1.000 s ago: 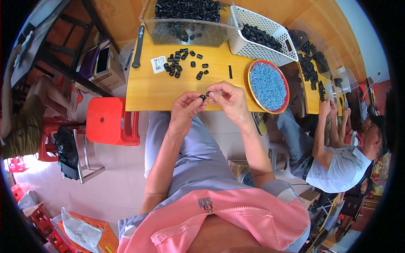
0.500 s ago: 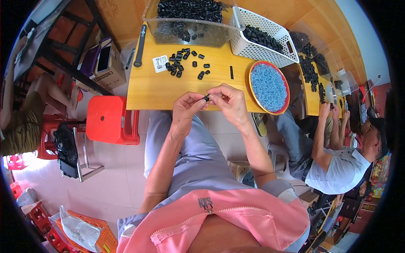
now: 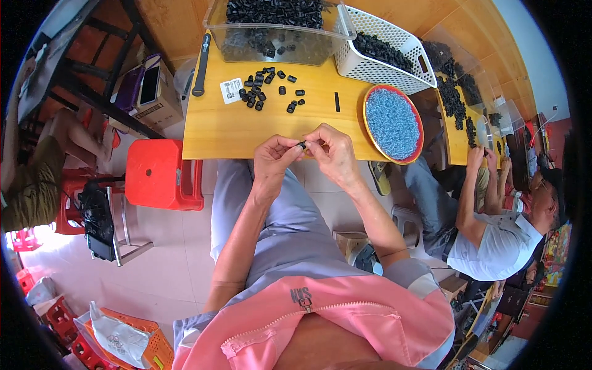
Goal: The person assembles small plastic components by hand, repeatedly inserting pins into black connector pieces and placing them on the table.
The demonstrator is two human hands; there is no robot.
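Over the front edge of the yellow wooden table (image 3: 209, 135), my left hand (image 3: 274, 159) pinches a small black plastic piece (image 3: 301, 145). From the other side, my right hand (image 3: 333, 154) closes its fingertips on the same piece; the fingers cover most of it. Several short black cylindrical pieces (image 3: 259, 105) lie loose beyond my hands. Right of them is a thin black strip (image 3: 337, 102). A round red-rimmed tray (image 3: 422, 132), full of small clear bluish pieces, stands at the table's right end.
At the back are a clear plastic bin (image 3: 277, 54) and a white perforated basket (image 3: 382, 73), both holding black pieces. A black-handled tool (image 3: 201, 65) and a white label (image 3: 232, 90) lie left. A red stool (image 3: 161, 174) stands beside the table. A co-worker (image 3: 493, 246) works at right.
The view has shifted slightly. Both my hands stay together at the table edge, still pinching the small black piece, with only slight finger movement.
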